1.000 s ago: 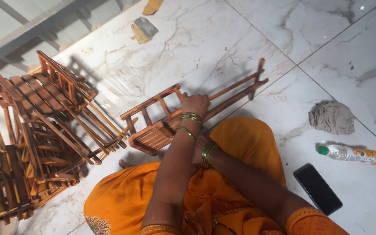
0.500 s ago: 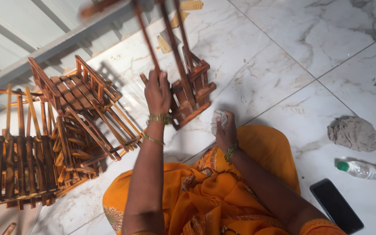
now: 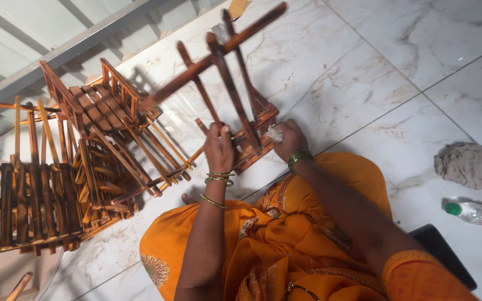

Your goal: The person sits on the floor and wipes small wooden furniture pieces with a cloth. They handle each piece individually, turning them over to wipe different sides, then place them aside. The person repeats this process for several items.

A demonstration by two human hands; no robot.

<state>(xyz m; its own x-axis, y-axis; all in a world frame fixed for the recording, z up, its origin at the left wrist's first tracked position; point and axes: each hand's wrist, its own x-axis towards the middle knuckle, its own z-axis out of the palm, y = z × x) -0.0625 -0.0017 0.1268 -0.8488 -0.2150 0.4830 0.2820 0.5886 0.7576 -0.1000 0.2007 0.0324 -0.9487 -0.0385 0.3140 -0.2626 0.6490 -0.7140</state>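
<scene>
In the head view, a person in orange cloth sits on a white marble floor (image 3: 364, 72) and works on a small wooden slatted chair (image 3: 235, 111) with scorched brown wood, held tipped up in front of the knees so that its long rails point away toward the top of the picture. The left hand (image 3: 220, 147) is closed around one of the chair's dark slats near the lower end, fingers wrapped tight on the wood, with green and gold bangles at the wrist. The right hand (image 3: 289, 139) is pressed against the chair's lower frame just to the right, its fingers bunched on a small pale wad of cloth (image 3: 275, 132) that touches the wood. To the left, a pile of similar wooden chairs (image 3: 79, 161) lies tumbled together on the floor, well apart from the hands but near the held chair's rails. Far to the right lie a crumpled grey rag (image 3: 468, 165), a clear plastic bottle with a green cap (image 3: 475, 213) just below it, and a dark flat phone (image 3: 440, 253) partly hidden behind the right sleeve.
</scene>
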